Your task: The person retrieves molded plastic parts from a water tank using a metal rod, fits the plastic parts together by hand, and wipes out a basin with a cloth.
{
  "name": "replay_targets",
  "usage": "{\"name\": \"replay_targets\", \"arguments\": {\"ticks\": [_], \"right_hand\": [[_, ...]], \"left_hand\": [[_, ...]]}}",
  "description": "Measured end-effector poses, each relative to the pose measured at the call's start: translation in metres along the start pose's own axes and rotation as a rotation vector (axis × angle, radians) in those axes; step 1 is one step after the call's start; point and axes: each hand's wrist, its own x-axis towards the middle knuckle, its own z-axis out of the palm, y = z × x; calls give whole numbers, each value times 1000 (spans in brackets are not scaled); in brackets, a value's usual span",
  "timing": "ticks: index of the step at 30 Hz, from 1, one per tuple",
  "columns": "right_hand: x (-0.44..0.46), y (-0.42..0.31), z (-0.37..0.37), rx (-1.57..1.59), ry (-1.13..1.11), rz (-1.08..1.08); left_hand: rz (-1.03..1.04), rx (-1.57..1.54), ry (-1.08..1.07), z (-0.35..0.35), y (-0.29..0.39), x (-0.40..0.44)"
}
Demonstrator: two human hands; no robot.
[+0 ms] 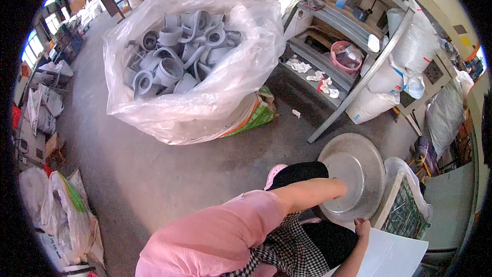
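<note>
The left hand [338, 189] reaches into a wide metal basin [368, 172], fingers hidden, grip impossible to tell. The right hand [362, 227] has curled fingers near the rim; I can't tell whether they hold anything. Forearm and knee [302, 173] cover the basin's side; floor [215, 166] stretches toward a plastic bag [164, 120].

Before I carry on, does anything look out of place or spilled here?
Yes: a small crumpled white scrap lies on the floor beside the metal rack. Similar white scraps lie loose on that rack, so it looks like stray litter, perhaps dropped from there. I see no grey parts spilled from the plastic bag.
</note>
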Motion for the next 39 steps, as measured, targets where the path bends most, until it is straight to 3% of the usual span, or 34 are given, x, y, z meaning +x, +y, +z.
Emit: {"name": "replay_targets", "arguments": {"ticks": [21,23,26,29,33,35,37,39], "right_hand": [[-4,-11,-5,28,5,37],[2,11,7,99,210,-152],[-2,6,1,140,387,-152],[-6,15,5,296,456,-98],[-9,16,4,245,347,-90],[-7,18,5,102,313,-62],[-19,-2,-9,166,287,-68],[-5,13,3,119,303,-102]], "left_hand": [[33,43,8,12,-4,14],[138,30,96,40,-13,51],[102,-17,118,-8,2,-24],[146,63,238,-4,3,-30],[206,27,152,-14,3,-39],[322,-95,435,-29,-1,-49],[429,-202,729,-63,-16,-82],[375,-289,949,-110,-42,-185]]}}
